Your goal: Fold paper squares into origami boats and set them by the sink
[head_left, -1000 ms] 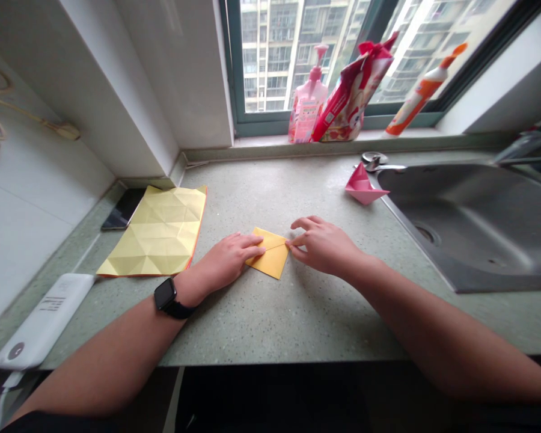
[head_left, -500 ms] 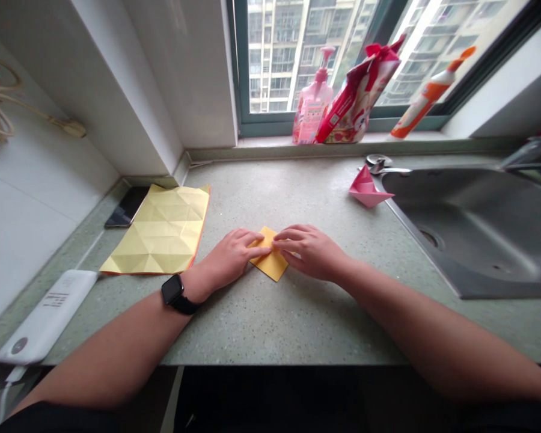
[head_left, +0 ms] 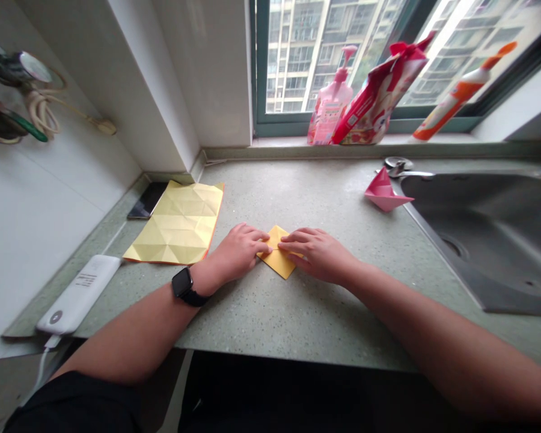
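A small square of folded orange-yellow paper [head_left: 283, 262] lies flat on the counter, turned so that one corner points toward me. My left hand [head_left: 240, 252], with a black watch [head_left: 183, 282] on its wrist, holds the paper's left side under its thumb and fingertips. On the opposite side, the bent fingers of my right hand [head_left: 318, 252] press on the paper and cover its right corner. A crease runs across the paper between the two sets of fingertips. Larger creased yellow sheets [head_left: 180, 222] with an orange edge lie to the left of my hands.
A pink paper boat [head_left: 386, 193] stands by the steel sink [head_left: 482, 240] on the right. At the left are a phone [head_left: 146, 201] and a white power bank [head_left: 79, 294] with its cable. A pump bottle [head_left: 329, 111], red bag [head_left: 383, 99] and orange-white bottle [head_left: 460, 96] line the windowsill.
The view has shifted a little, so everything sits farther right. My left thumb has drawn back slightly from the middle of the paper; both hands stay on it.
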Demonstrator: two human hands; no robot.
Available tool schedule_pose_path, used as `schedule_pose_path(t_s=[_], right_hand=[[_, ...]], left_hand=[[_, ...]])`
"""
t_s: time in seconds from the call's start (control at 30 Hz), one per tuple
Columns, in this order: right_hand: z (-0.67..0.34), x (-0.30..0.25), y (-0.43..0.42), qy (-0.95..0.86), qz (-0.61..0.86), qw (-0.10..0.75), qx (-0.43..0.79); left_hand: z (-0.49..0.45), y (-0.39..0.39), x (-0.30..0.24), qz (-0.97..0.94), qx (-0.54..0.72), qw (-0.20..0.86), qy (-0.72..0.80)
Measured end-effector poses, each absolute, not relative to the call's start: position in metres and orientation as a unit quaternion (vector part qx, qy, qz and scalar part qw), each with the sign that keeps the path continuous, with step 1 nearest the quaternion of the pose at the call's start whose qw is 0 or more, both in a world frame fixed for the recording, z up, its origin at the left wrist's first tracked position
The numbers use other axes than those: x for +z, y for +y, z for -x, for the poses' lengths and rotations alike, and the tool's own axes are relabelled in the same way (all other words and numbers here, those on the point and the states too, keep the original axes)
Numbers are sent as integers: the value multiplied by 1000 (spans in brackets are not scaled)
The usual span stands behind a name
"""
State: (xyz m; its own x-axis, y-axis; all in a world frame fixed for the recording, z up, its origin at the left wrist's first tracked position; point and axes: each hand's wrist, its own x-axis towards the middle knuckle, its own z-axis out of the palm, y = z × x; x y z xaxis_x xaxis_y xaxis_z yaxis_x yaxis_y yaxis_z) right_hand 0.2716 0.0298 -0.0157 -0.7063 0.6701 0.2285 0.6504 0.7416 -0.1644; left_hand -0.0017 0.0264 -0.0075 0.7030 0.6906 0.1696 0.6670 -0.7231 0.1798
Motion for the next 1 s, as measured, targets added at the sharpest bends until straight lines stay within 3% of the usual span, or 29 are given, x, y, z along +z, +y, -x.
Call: schedule_pose_path(t_s=[0.33,0.67,0.77,1.0], right_hand=[[-272,-16,31,-924,357,129,40],[-271,-18,32,-928,344,141,37],[-274,-17,32,-928,341,145,42],[-281,-14,35,-938,308,146,68]], left_hand=[[19,16,12,-875,57,34,480],[10,16,7,-903,176,9,392],[4,14,0,-931,148,29,331],[-3,10,1,-934,78,47,345]])
